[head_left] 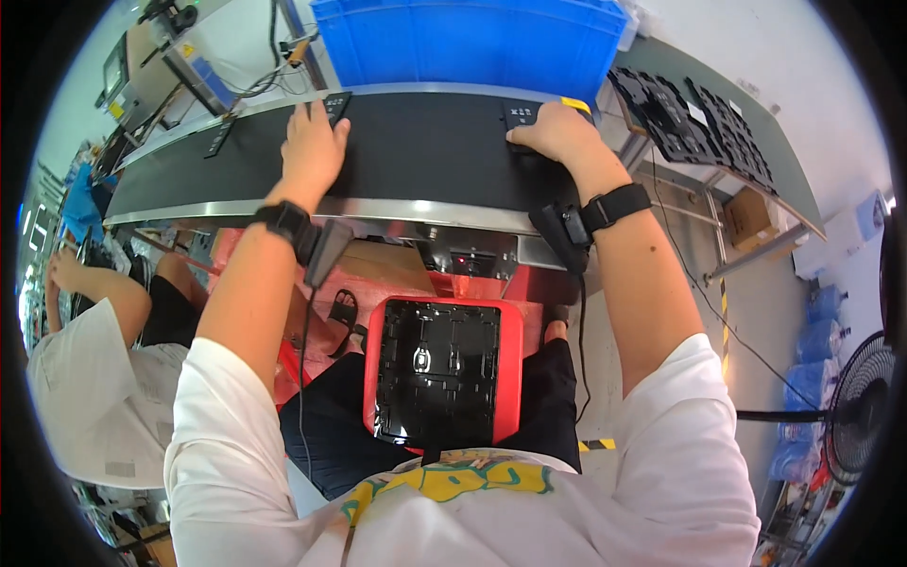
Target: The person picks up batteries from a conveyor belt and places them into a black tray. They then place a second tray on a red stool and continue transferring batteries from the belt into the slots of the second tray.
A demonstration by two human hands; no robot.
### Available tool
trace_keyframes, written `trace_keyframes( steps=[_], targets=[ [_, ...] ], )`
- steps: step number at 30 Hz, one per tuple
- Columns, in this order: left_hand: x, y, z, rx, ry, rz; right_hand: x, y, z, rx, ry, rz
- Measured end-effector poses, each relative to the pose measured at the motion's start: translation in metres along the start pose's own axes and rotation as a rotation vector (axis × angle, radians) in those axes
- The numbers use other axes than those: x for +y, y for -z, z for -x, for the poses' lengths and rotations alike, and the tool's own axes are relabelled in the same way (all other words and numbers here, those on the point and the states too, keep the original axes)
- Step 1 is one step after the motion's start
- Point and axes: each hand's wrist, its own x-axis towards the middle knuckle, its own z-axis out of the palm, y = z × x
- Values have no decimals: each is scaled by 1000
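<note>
Meanwhile, left hand flat beside remote, right hand covering second remote on belt; pickup stage, firm grip needed next.

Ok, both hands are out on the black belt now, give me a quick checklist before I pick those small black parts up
1. Left hand on a small black rectangular part: ok, fingers lie against it.
2. Right hand on the other small black part: ok, touching; grip closed or not: cannot tell.
3. Red tray with glossy black insert on the lap: ok, lying flat between the knees.
4. Insert pockets free: cannot tell, glare hides them.
5. Wrist strap cables clear of the black conveyor belt: ok, they hang below its edge.
</note>
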Motion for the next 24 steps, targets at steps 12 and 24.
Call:
trace_keyframes(
  steps=[12,24],
  targets=[
    [1,-20,-56,-289,-15,-17,0,-15,154,-200,340,-768],
    [63,-40,-58,-338,-231,-41,1,-280,221,-328,-3,-636]
  ],
)
